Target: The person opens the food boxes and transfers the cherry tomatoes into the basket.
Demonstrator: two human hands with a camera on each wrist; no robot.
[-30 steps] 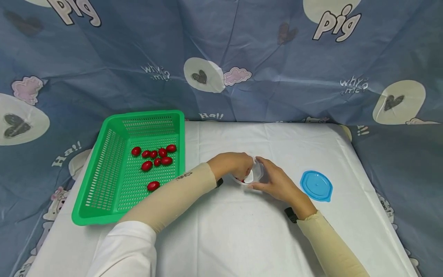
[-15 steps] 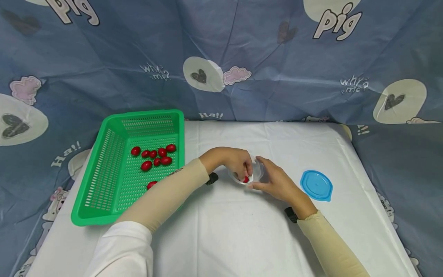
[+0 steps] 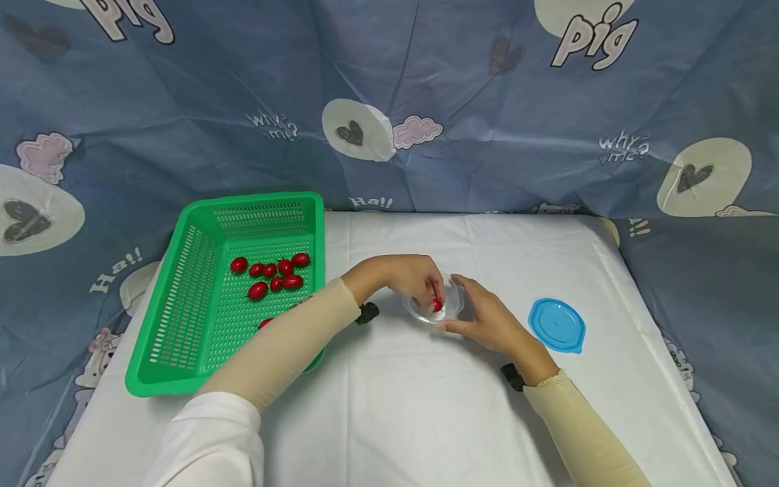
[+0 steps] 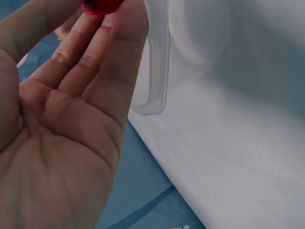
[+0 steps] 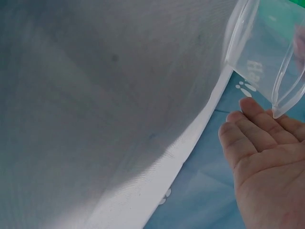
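Note:
My left hand [image 3: 414, 279] reaches over a clear plastic container [image 3: 453, 306] and pinches a red cherry tomato [image 3: 437, 305] at the fingertips, above or just inside the rim. In the left wrist view the tomato [image 4: 102, 5] shows at the top edge, between thumb and fingers, close to the container's rim [image 4: 159, 62]. On the container's right side my right hand [image 3: 483, 314] holds it, thumb in front and fingers behind. The right wrist view shows these fingers [image 5: 257, 126] by the rim of the container [image 5: 267, 43]; the thumb is out of sight there.
A green plastic basket [image 3: 136, 368] stands at the left with several cherry tomatoes [image 3: 293, 282] in it; my left forearm crosses its near right corner. A blue lid [image 3: 556, 325] lies on the white cloth right of the right hand. Behind the table hangs a blue printed cloth [image 3: 462, 169].
My left hand has risen slightly and drawn back inside the container, and the tomato at its fingertips has come up into view. The right hand and container stay in place.

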